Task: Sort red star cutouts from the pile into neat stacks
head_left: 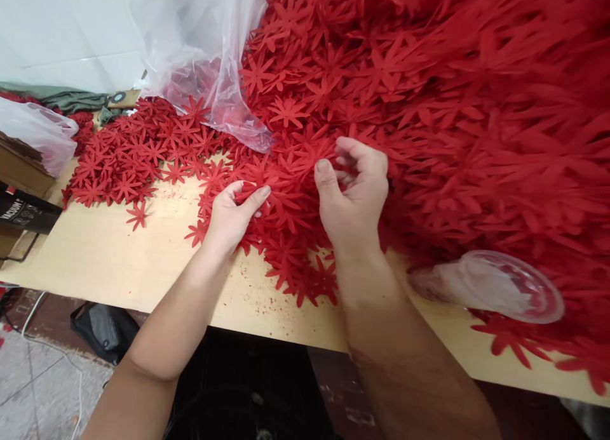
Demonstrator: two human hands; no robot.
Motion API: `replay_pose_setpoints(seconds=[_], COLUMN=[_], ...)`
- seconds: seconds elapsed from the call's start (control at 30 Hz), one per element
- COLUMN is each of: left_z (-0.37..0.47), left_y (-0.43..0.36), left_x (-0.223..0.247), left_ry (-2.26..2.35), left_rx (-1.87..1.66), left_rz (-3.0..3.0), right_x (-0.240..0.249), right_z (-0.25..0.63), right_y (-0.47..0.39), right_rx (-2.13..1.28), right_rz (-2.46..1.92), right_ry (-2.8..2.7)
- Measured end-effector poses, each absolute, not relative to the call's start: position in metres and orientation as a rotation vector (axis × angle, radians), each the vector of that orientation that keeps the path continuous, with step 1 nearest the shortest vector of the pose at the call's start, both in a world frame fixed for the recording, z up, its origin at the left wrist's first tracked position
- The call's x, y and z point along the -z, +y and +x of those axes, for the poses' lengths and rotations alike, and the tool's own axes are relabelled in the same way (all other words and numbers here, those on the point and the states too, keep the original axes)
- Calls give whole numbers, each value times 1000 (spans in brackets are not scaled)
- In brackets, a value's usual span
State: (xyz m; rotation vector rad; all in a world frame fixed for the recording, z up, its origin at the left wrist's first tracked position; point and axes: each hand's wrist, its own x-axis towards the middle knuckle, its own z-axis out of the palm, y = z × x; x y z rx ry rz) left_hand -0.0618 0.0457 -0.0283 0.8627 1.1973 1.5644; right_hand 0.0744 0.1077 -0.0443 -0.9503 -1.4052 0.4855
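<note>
Many red flower-shaped cutouts (pixel 328 91) with narrow petals lie in a deep heap, thin and fabric-like. My left hand (pixel 233 214) is closed at the heap's near edge, thumb and fingers pinching a red flower cutout (pixel 250 187). To its right, my right hand (pixel 357 189) hovers over the heap with fingers curled and the thumb apart from them. I see nothing held between them. Between and below my hands, more loose cutouts (pixel 286 256) spread over the pale wooden table (pixel 119 262).
A clear plastic bag (pixel 214 78) hangs down over the heap. A transparent plastic tub (pixel 505 287) lies tipped at the right. At the left are a smaller pile of cutouts (pixel 124 151), a white bag (pixel 38 132) and a black box (pixel 26 208). The table's front edge runs below my forearms.
</note>
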Motion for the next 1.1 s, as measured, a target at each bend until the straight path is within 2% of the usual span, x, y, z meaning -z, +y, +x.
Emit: replay_pose_setpoints(seconds=[0.1,0.3,0.4,0.6,0.93,1.1], left_z=[-61,-60,-59,-55,-59,-58], left_y=[45,44,43,42,43,47], left_x=[31,37,33,26,25,31], left_ry=[1215,1247,1236,1150,1144,1163], left_rx=[-1565,-1533,-1494,-1390,-1426,-1385], left_rz=[896,994,1012,1032,914,885], right_x=[40,39,40,37,39,34], right_z=[73,57,56,64,79,79], right_y=[99,83,86,93,117,107], right_rx=[-416,-932,-1022,-925,-803,-517], right_rz=[-884,-711,-716,-834,-939,-914], right_ry=[-1565,-1699,-1614,-1430,-973,-1202])
